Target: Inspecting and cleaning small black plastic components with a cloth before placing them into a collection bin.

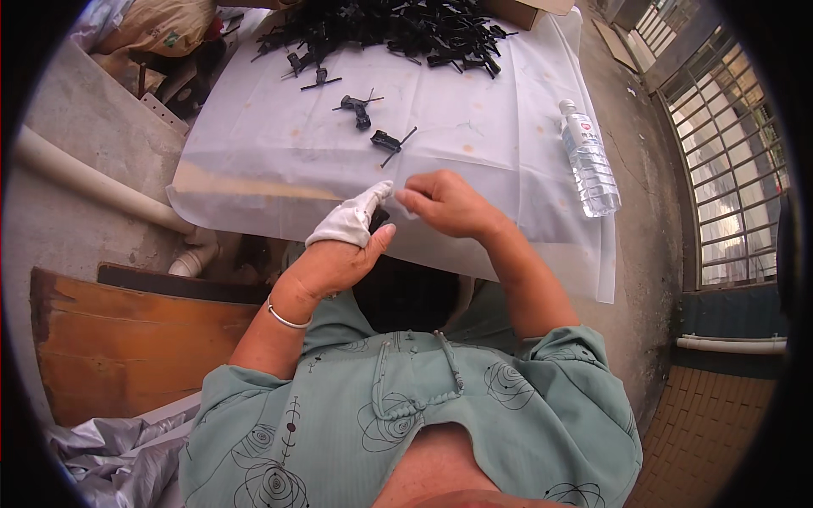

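My left hand [345, 229], in a white glove that leaves the thumb bare, is closed around a small black plastic part [378, 220] at the table's near edge. Most of that part is hidden by the fingers. Close to the gloved fingertips, my bare right hand [453, 205] is curled in a pinch; what it holds, if anything, cannot be made out. Just beyond the hands lie a black plastic part with thin rods [387, 142] and a similar black part [359, 110]. Another one [321, 79] rests farther back.
A large heap of black parts [364, 30] covers the far side of the white-covered table [279, 135]. A cardboard box [518, 12] stands at the back. On the right lies a clear water bottle [590, 165]. A pale pipe [93, 182] runs along the left.
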### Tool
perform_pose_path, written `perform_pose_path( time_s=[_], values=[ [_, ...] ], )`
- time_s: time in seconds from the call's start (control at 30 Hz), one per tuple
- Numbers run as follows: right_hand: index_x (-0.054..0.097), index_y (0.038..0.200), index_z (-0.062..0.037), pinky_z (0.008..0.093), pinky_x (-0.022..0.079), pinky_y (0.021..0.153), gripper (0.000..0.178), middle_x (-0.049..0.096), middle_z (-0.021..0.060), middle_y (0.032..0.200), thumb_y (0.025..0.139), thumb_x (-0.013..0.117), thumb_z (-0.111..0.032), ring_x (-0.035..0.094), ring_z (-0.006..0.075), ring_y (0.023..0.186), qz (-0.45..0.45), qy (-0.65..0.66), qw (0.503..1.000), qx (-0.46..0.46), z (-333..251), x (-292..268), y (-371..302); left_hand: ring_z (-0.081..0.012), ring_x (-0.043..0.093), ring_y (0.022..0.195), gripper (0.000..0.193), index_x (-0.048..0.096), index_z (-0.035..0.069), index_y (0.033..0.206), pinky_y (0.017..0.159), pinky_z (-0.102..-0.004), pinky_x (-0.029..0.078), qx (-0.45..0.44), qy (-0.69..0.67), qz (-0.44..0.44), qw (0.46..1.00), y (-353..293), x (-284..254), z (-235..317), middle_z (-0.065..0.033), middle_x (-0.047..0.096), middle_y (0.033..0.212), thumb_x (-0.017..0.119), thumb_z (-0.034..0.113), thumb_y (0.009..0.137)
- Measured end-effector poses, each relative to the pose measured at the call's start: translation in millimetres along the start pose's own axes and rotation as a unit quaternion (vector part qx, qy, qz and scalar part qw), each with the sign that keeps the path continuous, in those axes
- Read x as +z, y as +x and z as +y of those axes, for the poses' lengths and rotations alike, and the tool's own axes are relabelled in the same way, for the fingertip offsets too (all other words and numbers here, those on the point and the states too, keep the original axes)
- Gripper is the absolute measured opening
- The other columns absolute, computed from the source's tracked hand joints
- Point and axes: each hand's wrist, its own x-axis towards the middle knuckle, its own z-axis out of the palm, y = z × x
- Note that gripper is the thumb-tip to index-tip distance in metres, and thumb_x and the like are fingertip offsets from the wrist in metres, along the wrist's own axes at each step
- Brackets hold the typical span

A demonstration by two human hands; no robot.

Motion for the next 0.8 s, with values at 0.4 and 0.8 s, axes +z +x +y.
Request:
perform_pose_path(
  time_s=[0.4,0.8],
  values=[
    [0.053,0.086,-0.0053,0.0407,0.046,0.062,0.010,0.060,0.0133,0.074,0.080,0.057,-0.013,0.057,0.0336,0.069,0.202,-0.236,0.939,-0.148,36,-9,35,-0.0123,0.056,0.065,0.025,0.053,-0.002,0.108,0.063,-0.0247,0.047,-0.160,-0.217,0.078,0.960,26,-3,0,-0.0087,0.060,0.089,0.052,0.003,0.084],
    [0.052,0.081,-0.0062,0.0365,0.045,0.049,0.009,0.052,0.0069,0.066,0.075,0.059,-0.006,0.055,0.0255,0.057,0.161,-0.328,0.893,-0.264,-20,0,-41,-0.0119,0.054,0.070,0.036,0.052,-0.001,0.109,0.061,-0.0244,0.046,-0.091,-0.162,0.097,0.978,27,18,6,-0.0096,0.059,0.093,0.063,0.019,0.082]
  ],
)
